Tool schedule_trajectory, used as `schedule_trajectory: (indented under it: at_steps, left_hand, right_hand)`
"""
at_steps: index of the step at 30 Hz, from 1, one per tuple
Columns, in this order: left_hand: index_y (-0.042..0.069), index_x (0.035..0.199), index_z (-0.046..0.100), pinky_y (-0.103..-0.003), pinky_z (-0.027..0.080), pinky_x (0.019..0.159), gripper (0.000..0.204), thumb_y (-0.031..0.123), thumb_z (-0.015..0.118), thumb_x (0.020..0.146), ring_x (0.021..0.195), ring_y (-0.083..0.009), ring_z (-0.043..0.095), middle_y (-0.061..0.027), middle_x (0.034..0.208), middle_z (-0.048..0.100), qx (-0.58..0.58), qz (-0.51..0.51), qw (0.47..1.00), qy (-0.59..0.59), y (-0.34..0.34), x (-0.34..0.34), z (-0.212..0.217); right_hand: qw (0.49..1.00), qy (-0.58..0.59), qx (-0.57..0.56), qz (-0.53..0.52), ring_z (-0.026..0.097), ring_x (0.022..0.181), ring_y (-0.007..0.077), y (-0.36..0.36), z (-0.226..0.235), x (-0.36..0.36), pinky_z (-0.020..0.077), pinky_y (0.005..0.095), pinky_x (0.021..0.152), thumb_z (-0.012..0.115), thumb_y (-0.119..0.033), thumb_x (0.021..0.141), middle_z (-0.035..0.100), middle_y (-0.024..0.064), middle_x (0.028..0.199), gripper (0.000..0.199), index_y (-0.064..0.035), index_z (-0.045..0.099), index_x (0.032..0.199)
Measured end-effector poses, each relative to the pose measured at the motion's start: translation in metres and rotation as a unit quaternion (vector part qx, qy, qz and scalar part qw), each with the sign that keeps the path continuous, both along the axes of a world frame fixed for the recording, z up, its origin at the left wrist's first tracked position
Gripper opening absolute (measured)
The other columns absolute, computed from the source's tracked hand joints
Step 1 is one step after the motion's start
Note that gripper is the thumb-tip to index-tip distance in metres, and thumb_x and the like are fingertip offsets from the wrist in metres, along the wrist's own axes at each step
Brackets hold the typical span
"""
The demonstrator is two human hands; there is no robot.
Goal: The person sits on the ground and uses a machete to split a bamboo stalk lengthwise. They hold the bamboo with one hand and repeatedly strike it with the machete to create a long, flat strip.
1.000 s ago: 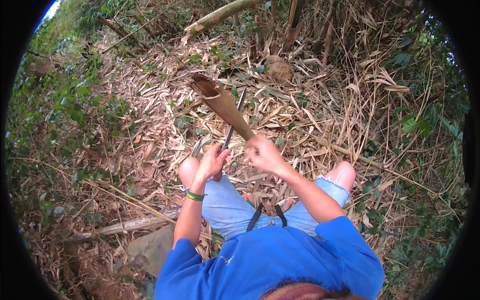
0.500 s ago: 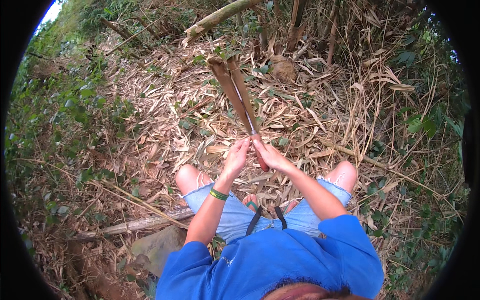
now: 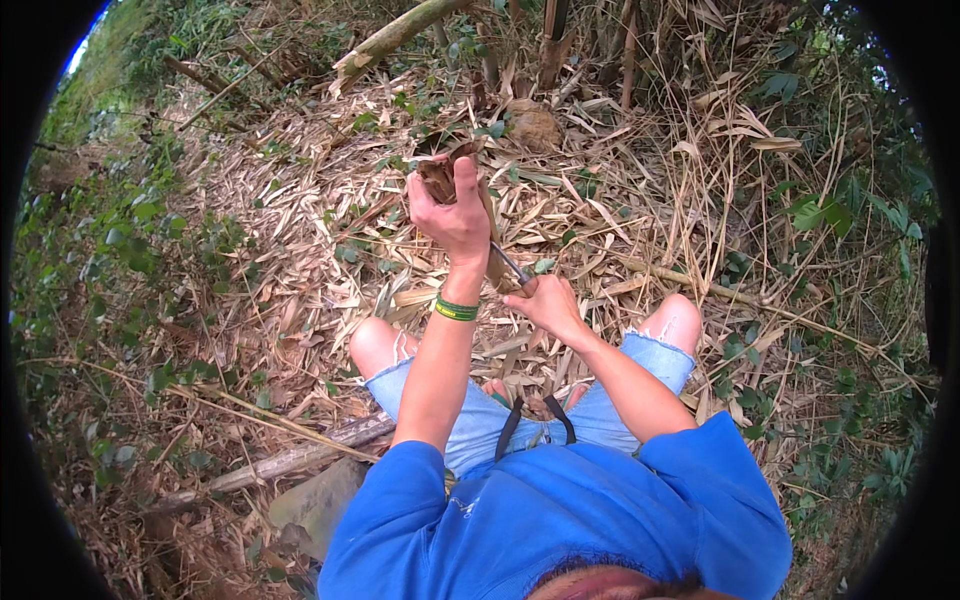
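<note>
A long brown piece, like dry split bamboo or a sheath, slants away in front of me. At its far, ragged end, my left hand is wrapped around it, thumb up. Alongside its near part shows the narrow metal blade of a knife. My right hand is closed at the near end of the blade, where the handle is hidden in the fist. Whether the blade lies inside the brown piece or only against it, I cannot tell.
Dry bamboo leaves cover the ground. A cut bamboo pole lies beyond, near a brown lump. Beside my left knee are a log and a grey rock. Thin dry stalks stretch to the right.
My left hand has moved from beside the handle up to the far end of the brown piece and gripped it. My right hand has closed on the handle and shifted slightly right.
</note>
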State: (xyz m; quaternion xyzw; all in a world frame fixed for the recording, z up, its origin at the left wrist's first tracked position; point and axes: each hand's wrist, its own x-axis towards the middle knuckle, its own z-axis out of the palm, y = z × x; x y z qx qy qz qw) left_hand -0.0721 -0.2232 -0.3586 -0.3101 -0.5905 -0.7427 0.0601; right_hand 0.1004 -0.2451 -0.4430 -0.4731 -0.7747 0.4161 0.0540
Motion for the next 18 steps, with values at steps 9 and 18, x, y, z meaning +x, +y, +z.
schedule_trajectory:
  at_steps: [9,18]
  left_hand:
    - [-0.003,0.091,0.065,-0.041,0.047,0.063,0.031,0.027,0.068,0.087,0.068,-0.0320,0.059,-0.0139,0.079,0.058,0.027,0.031,0.999,0.034,0.043,-0.025,-0.040]
    - [0.000,0.091,0.063,-0.040,0.042,0.060,0.063,0.054,0.088,0.071,0.072,-0.0255,0.051,-0.0090,0.080,0.048,-0.039,0.095,0.981,0.163,0.060,-0.088,-0.083]
  right_hand:
    - [0.982,-0.007,-0.189,-0.028,0.050,0.059,0.0163,0.045,-0.071,-0.031,0.0437,0.0370,0.058,0.075,-0.018,0.075,0.054,0.0081,0.061,0.028,-0.0006,0.055,0.066]
    - [0.969,-0.067,-0.229,0.065,0.044,0.048,0.0123,0.099,-0.074,-0.077,0.0384,0.0355,0.046,0.079,-0.030,0.085,0.047,0.0015,0.052,0.047,-0.0064,0.047,0.061]
